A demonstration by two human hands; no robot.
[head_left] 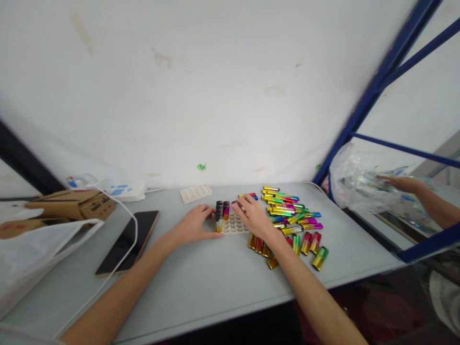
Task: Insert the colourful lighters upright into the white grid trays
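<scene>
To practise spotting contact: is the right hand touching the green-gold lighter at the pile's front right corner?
Apart: in the head view, other lighters and tabletop show between the right hand and green-gold lighter.

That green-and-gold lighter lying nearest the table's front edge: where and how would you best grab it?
I'd probably pinch the green-and-gold lighter mid-body, thumb and finger on its long sides. Come from above and the near right: it lies slim and slanted on the table, with red-and-gold lighters just beyond it.
</scene>
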